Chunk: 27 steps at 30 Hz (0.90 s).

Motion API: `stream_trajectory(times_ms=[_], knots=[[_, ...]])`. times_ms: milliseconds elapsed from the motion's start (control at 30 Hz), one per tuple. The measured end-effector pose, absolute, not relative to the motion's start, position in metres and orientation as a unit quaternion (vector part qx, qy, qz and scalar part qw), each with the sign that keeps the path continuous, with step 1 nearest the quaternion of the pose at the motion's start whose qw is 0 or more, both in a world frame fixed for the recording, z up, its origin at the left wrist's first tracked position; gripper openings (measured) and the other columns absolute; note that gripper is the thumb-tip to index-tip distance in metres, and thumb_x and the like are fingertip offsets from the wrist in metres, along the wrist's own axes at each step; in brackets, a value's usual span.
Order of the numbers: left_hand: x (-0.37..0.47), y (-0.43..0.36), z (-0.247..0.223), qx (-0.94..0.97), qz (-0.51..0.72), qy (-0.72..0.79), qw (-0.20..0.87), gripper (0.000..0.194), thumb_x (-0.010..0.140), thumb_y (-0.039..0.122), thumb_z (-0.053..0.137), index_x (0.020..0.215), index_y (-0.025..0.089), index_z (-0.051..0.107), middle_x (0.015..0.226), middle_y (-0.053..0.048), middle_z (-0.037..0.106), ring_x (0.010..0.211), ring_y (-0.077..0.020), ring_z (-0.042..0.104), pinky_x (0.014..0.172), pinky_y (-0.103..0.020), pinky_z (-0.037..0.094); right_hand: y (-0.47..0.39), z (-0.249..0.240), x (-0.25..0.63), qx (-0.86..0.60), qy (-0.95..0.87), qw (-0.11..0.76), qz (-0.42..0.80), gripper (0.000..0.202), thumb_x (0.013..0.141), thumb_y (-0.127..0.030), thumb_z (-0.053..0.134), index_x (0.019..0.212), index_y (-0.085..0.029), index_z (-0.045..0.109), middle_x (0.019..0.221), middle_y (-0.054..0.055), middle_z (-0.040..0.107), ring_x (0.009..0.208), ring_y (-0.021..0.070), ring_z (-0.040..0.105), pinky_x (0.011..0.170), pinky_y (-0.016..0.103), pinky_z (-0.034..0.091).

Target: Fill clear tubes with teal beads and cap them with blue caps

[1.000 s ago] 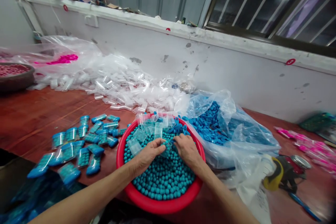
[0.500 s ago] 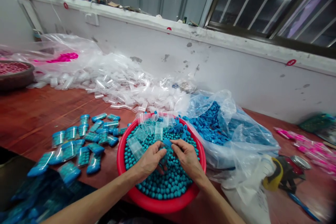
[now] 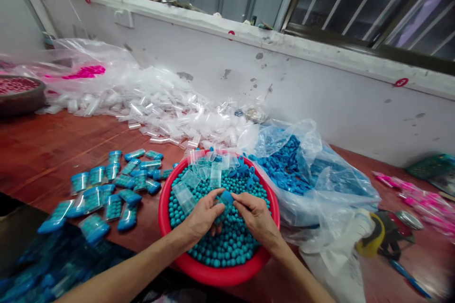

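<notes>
- The left hand [image 3: 203,215] is curled, thumb and forefinger closed around a small clear container [image 3: 221,209] that its fingers partly hide; the grip looks meant to steady it from the side, leaving the top free.
- The right hand [image 3: 256,215] has its thumb and forefinger pinched together at the edge of a blue cap [image 3: 226,197], which sits at the container's top end – light fingertip contact, probably for precise alignment.
- Both hands are over a red basin [image 3: 164,213] of teal beads [image 3: 227,255], perhaps so that any spilled bead drops back in.
- Clear containers [image 3: 183,197] and loose blue caps [image 3: 251,177] lie on the beads towards the far rim, seemingly for short reaches.
- Beyond the rim, a plastic bag [image 3: 334,191] of blue pieces lies to the right and a heap of clear containers [image 3: 167,104] behind – likely bulk stock.
- Left of the basin, capped, bead-filled containers [image 3: 113,207] lie apart, presumably to avoid mixing.
</notes>
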<state>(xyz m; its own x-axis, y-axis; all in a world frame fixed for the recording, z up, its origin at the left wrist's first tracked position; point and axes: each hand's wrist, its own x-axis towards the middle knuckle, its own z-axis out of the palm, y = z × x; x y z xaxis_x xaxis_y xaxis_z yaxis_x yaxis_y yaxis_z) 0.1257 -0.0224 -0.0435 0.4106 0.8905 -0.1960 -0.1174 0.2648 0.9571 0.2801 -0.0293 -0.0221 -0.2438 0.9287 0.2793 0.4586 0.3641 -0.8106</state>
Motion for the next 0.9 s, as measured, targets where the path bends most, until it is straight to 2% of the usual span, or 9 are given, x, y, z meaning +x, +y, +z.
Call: stream_trajectory(times_ms=[233, 400, 533, 667, 800, 900], knots=[[0.127, -0.022, -0.046, 0.487, 0.367, 0.408, 0.680, 0.058, 0.072, 0.037, 0.053, 0.121, 0.013, 0.035, 0.056, 0.005, 0.051, 0.034, -0.0064, 0.046, 0.029, -0.014, 0.030, -0.028, -0.038, 0.280, -0.519, -0.629, 0.400, 0.418, 0.026, 0.079, -0.030, 0.051, 0.096, -0.019, 0.067, 0.059, -0.002, 0.055, 0.046, 0.0091, 0.044, 0.045, 0.020, 0.036], [0.126, -0.022, -0.043, 0.494, 0.359, 0.414, 0.674, 0.053, 0.072, 0.035, 0.052, 0.119, 0.014, 0.038, 0.056, 0.006, 0.050, 0.031, -0.0050, 0.043, 0.028, -0.014, 0.027, -0.028, -0.032, 0.285, -0.489, -0.689, 0.376, 0.380, 0.023, 0.081, -0.029, 0.050, 0.093, -0.022, 0.068, 0.059, -0.002, 0.052, 0.050, 0.0091, 0.043, 0.046, 0.019, 0.035], [0.128, -0.026, -0.036, 0.499, 0.374, 0.428, 0.654, 0.036, 0.074, 0.030, 0.049, 0.108, 0.017, 0.045, 0.055, 0.009, 0.043, 0.030, -0.0025, 0.037, 0.029, -0.014, 0.026, -0.029, -0.024, 0.287, -0.447, -0.754, 0.352, 0.329, 0.022, 0.083, -0.027, 0.048, 0.086, -0.022, 0.069, 0.058, -0.002, 0.046, 0.055, 0.0102, 0.043, 0.052, 0.020, 0.036], [0.128, -0.026, -0.032, 0.503, 0.405, 0.435, 0.628, 0.026, 0.074, 0.027, 0.049, 0.099, 0.019, 0.047, 0.053, 0.010, 0.037, 0.032, -0.0024, 0.032, 0.031, -0.014, 0.029, -0.029, -0.018, 0.285, -0.425, -0.788, 0.343, 0.285, 0.025, 0.085, -0.026, 0.043, 0.090, -0.020, 0.068, 0.062, -0.001, 0.046, 0.058, 0.0112, 0.044, 0.055, 0.022, 0.036], [0.124, -0.024, -0.032, 0.504, 0.376, 0.415, 0.657, 0.031, 0.076, 0.033, 0.047, 0.104, 0.020, 0.042, 0.054, 0.009, 0.043, 0.033, -0.0047, 0.039, 0.030, -0.015, 0.027, -0.027, -0.015, 0.291, -0.427, -0.705, 0.350, 0.445, 0.021, 0.076, -0.027, 0.055, 0.093, -0.021, 0.065, 0.070, -0.002, 0.052, 0.055, 0.0088, 0.046, 0.053, 0.021, 0.040], [0.124, -0.024, -0.032, 0.520, 0.358, 0.387, 0.673, 0.032, 0.077, 0.035, 0.046, 0.105, 0.020, 0.039, 0.059, 0.007, 0.048, 0.034, -0.0053, 0.043, 0.030, -0.014, 0.027, -0.023, -0.018, 0.296, -0.447, -0.574, 0.396, 0.560, 0.028, 0.069, -0.029, 0.062, 0.095, -0.020, 0.061, 0.077, -0.001, 0.055, 0.053, 0.0091, 0.050, 0.049, 0.023, 0.044]])
